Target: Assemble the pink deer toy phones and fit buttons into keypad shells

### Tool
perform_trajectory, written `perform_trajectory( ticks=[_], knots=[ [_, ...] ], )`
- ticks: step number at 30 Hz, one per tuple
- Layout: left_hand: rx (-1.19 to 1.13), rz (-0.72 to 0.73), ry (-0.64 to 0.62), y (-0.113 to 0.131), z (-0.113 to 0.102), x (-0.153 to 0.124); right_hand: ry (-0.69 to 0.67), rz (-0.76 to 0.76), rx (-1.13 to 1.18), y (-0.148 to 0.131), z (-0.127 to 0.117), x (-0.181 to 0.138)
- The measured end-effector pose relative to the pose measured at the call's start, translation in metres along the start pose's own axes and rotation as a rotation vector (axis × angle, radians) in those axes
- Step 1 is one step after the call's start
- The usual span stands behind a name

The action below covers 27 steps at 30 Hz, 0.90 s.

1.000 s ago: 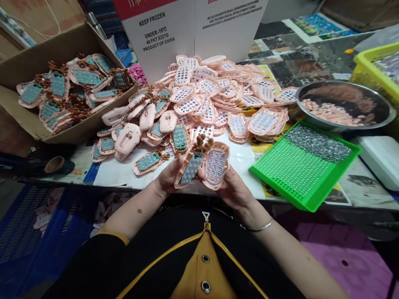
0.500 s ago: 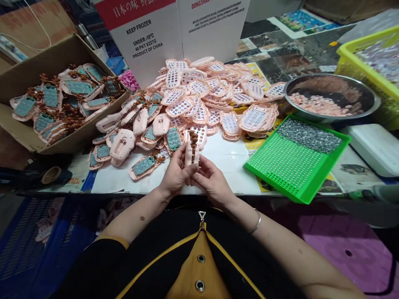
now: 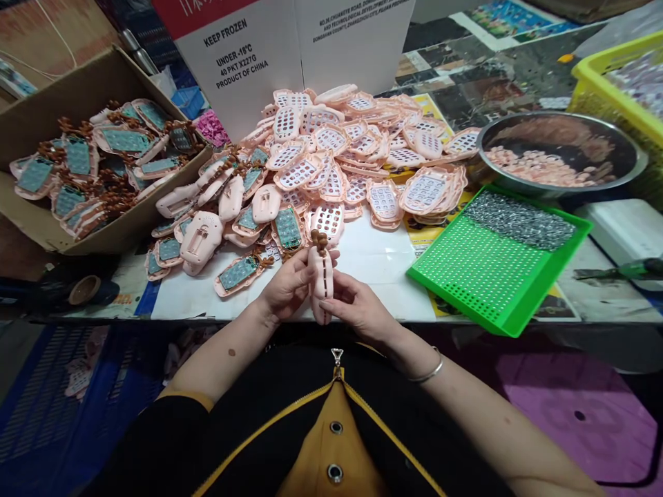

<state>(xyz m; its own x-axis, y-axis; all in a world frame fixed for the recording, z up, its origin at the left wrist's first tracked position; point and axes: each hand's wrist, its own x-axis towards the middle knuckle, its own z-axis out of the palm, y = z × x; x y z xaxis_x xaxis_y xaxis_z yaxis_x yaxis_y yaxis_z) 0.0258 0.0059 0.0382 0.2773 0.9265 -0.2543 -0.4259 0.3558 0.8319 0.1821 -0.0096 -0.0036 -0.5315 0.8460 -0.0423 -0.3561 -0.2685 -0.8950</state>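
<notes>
Between my two hands, a pink toy phone (image 3: 322, 279) stands on edge with brown antler-like pieces at its top. A dark gap runs along its side between the two shell halves. My left hand (image 3: 291, 284) grips it from the left, thumb on the near face. My right hand (image 3: 355, 304) is closed on its lower right side, fingertips against the shell. Just to the left lies an open pink half with a green circuit board (image 3: 238, 275). Beyond my hands is a heap of pink shell fronts (image 3: 331, 141) with button holes.
On the left, a cardboard box (image 3: 93, 245) holds several boarded shells. To the right are a green perforated tray (image 3: 466, 266) with small metal screws, a steel bowl (image 3: 639, 162) of pink parts, a yellow basket (image 3: 595, 96) and a green-handled tool (image 3: 645, 268).
The toy phone has moved slightly lower and closer to me, showing more of its side seam. My right fingers have shifted along its lower part. The green-handled tool shows more at right.
</notes>
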Motion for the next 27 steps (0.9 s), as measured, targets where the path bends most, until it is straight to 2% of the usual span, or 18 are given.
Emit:
perform_trajectory(
  ticks=[4,9,13,15,17,20,22,27],
  knots=[
    [-0.054,0.032,0.106,0.001,0.001,0.002,-0.003,-0.057,-0.208,-0.003,-0.002,-0.003],
    [-0.123,-0.122,0.068,0.0,0.002,0.001,-0.013,-0.165,-0.559,-0.001,-0.002,-0.009],
    [-0.128,-0.009,0.216,-0.005,0.006,-0.001,0.134,-0.229,-0.819,0.004,-0.002,-0.012],
    [-0.113,0.009,0.218,-0.006,0.008,-0.003,0.197,-0.246,-0.913,0.003,-0.002,-0.012],
    [-0.117,-0.01,0.151,-0.006,0.009,-0.004,0.209,-0.295,-0.908,0.0,-0.003,-0.013],
    [-0.128,-0.026,0.076,-0.005,0.008,-0.005,0.136,-0.342,-0.766,-0.007,-0.004,-0.013],
    [-0.101,0.002,0.099,-0.004,0.007,-0.006,0.121,-0.343,-0.705,-0.01,-0.004,-0.013],
    [-0.02,0.051,0.131,-0.004,0.01,-0.008,0.22,-0.434,-0.765,-0.008,-0.003,-0.015]
  ],
)
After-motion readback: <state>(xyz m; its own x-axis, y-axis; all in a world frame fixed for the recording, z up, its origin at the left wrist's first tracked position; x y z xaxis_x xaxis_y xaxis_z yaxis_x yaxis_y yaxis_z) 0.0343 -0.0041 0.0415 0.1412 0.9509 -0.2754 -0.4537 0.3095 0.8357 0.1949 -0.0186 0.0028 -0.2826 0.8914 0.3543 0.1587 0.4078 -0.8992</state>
